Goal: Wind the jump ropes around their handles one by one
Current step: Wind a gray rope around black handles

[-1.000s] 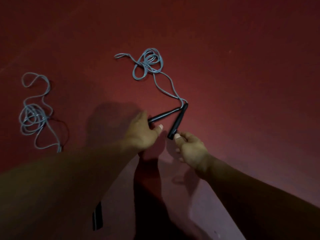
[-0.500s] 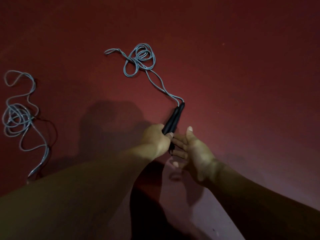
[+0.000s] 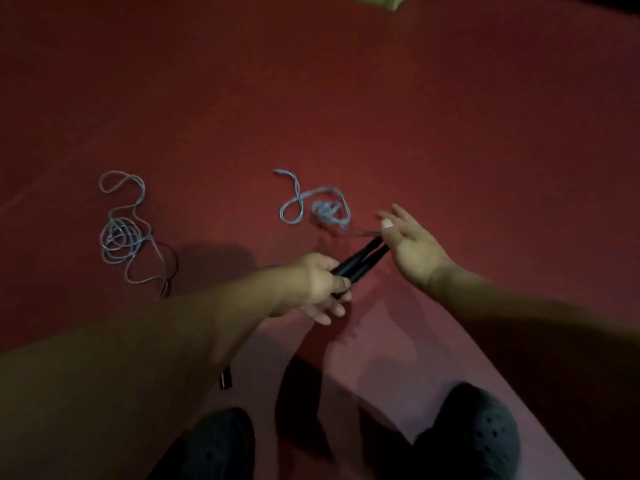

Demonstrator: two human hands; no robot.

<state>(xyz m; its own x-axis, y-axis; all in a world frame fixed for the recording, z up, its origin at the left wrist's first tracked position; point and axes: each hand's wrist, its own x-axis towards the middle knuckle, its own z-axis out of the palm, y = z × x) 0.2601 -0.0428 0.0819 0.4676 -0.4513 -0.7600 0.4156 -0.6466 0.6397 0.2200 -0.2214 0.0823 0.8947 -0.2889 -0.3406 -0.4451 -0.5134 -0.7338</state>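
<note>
The left hand [image 3: 313, 282] grips the near ends of two black jump-rope handles [image 3: 360, 261], its fingers curled round them so that the pair lie side by side and point up and to the right, lifted off the red floor [image 3: 450, 133]. At their far ends the right hand [image 3: 410, 245] is held palm up with its fingers straight and spread, the thumb just beside the handle tips where the rope comes out; motion blur hides whether it touches the rope. The grey-blue rope [image 3: 311, 202] runs from the handle tips to a loose tangle of loops on the floor just beyond the hands. Well to the left lies a second jump rope [image 3: 119, 237], its cord in a loose coil on the floor. At the bottom, two dark perforated clogs [image 3: 485, 434] stand on the floor.
</note>
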